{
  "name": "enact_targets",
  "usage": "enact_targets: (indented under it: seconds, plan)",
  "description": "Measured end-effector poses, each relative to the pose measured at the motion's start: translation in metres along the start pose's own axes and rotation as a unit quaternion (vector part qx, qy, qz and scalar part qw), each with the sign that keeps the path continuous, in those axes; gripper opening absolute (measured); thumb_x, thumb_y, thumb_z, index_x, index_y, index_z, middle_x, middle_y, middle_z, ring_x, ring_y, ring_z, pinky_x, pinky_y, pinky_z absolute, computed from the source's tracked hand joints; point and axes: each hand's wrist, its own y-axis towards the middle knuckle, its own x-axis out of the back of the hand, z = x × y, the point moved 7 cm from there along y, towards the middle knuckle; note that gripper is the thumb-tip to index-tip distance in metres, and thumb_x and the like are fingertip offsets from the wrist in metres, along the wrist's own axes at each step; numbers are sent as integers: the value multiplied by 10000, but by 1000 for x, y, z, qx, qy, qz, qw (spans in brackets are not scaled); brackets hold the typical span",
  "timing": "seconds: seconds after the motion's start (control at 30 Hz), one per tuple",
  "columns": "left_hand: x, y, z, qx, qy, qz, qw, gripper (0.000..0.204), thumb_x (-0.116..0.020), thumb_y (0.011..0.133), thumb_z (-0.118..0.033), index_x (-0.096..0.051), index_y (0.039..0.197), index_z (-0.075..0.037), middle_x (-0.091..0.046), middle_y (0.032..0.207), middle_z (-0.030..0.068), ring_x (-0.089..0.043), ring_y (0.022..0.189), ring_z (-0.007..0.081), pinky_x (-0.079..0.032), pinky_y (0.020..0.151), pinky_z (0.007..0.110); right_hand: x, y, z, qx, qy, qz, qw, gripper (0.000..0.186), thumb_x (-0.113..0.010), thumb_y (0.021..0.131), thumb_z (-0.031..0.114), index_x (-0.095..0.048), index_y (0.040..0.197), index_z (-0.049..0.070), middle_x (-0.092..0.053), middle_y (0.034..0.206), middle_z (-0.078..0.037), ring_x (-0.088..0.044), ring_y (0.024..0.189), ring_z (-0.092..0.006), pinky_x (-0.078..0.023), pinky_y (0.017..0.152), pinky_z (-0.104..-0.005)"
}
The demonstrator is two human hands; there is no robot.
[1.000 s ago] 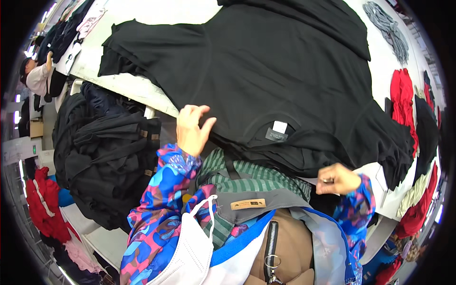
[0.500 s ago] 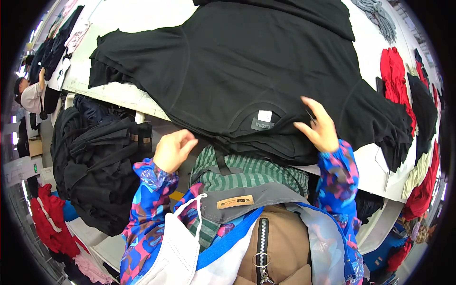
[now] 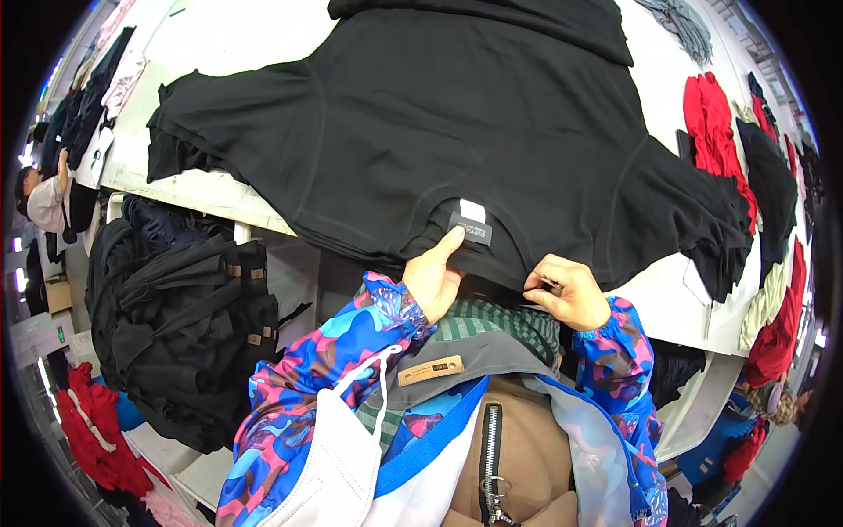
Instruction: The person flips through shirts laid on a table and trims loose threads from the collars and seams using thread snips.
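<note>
The black garment [image 3: 474, 114] is spread across the white table [image 3: 237, 35]. Its neckline is pinched by the left hand [image 3: 433, 279], thumb laid beside the label [image 3: 471, 228]; the right hand [image 3: 569, 294] is curled inward at the collar's edge, its hold unclear.

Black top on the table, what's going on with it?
Someone is working on the black top with both bare hands. It lies spread on a white table. The left hand holds the neckline, thumb by the grey label; the right hand is at the other side, its grip unclear. Dark clothes are piled to the left.
</note>
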Motion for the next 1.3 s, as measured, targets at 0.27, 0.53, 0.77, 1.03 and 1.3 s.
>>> enact_targets:
  seconds: [0.27, 0.53, 0.77, 1.03, 1.3]
  plan:
    - [2, 0, -3, -13, 9, 35, 999, 279, -542, 866, -81, -510, 1118, 34, -564, 1103, 133, -535, 1029, 225, -409, 951, 350, 23, 35, 35, -6, -28, -81, 996, 354, -619, 720, 5, -550, 1067, 11, -552, 869, -109, -548, 670, -196, -442, 595, -278]
    - [2, 2, -5, 0, 8, 61, 998, 280, -526, 869, -60, -501, 1132, 32, -561, 1112, 123, -536, 1029, 203, -411, 939, 325, -8, 65, 36, 20, -176, -116, 977, 348, -646, 730, 123, -552, 1060, 64, -583, 793, -105, -589, 694, -300, -465, 589, -382]
    - [3, 2, -7, 6, 17, 53, 998, 286, -526, 869, -58, -496, 1140, 27, -561, 1110, 114, -532, 1034, 197, -414, 934, 322, -13, 71, 30, -6, -184, -127, 975, 352, -647, 738, 152, -555, 1069, 76, -582, 771, -96, -593, 669, -297, -464, 573, -388]
    - [8, 5, -9, -27, 34, 55, 998, 286, -540, 862, -61, -511, 1136, 15, -561, 1122, 108, -531, 1036, 194, -404, 941, 322, -16, 71, 30, 8, -137, -179, 974, 349, -650, 738, 124, -558, 1068, 58, -585, 773, -95, -599, 647, -277, -472, 554, -358]
    - [-1, -4, -17, -47, 27, 53, 997, 252, -605, 823, -69, -567, 1054, 25, -596, 1053, 104, -553, 993, 190, -427, 894, 319, -10, 71, 34, 32, -73, -260, 962, 337, -669, 708, 55, -579, 1032, 41, -575, 760, -85, -599, 627, -238, -473, 541, -312]
